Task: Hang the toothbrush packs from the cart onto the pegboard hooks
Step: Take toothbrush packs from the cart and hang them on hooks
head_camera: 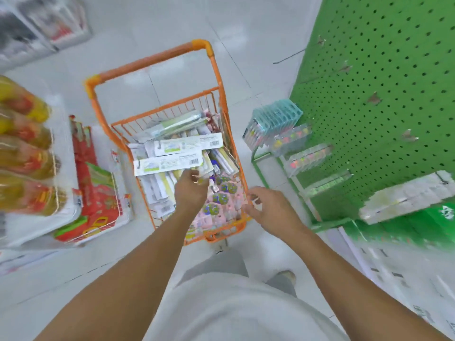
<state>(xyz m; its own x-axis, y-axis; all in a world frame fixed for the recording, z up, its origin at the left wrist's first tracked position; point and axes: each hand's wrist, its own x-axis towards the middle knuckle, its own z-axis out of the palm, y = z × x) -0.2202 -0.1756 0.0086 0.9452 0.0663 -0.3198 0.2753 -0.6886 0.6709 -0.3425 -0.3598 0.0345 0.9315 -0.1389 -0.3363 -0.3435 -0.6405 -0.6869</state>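
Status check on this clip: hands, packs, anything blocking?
Left hand reaching into the cart, at the packs; grip unclear. Right hand open by the cart rim. Pegboard hooks mostly bare. Nothing blocking.

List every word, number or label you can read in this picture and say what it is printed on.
No text can be read anywhere.
White toothbrush packs in the orange cart: barcodes and small print, too blurred to read.
Pink packs in the cart: round green-and-purple logo, no legible words.
Red packages on the shelf at left: pattern only, blurred.
Yellow bottles: red labels, unreadable.
Packs hanging on the green pegboard: too small and blurred.
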